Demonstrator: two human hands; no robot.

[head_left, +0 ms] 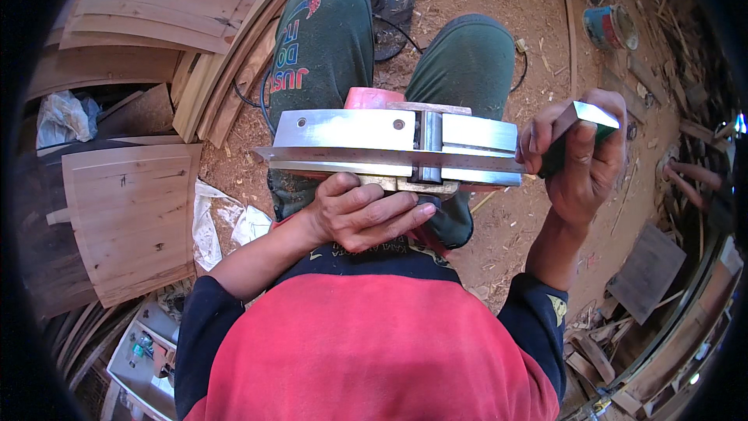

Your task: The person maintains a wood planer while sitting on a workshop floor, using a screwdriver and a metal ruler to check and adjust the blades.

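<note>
The head view shows two bare hands: the left hand (370,214) has its fingers bent together against the near side of one upturned power planer (343,129), while the right hand (590,160) pinches the stock of one metal square (596,115) between thumb and fingers. The square's single long blade (343,155) runs lengthwise along the planer's sole; I cannot tell whether it touches throughout. Two round holes (398,125) and one cutter drum (430,132) show in that sole. The planer sits above two green trouser legs (323,39), in front of the red shirt (382,343). Farther out, two dark sandals (396,12) and one can (610,27) are on the shaving-strewn floor (538,265). One white bin (128,362) stands lower left, and another person's arm (697,175) reaches in at right.
</note>
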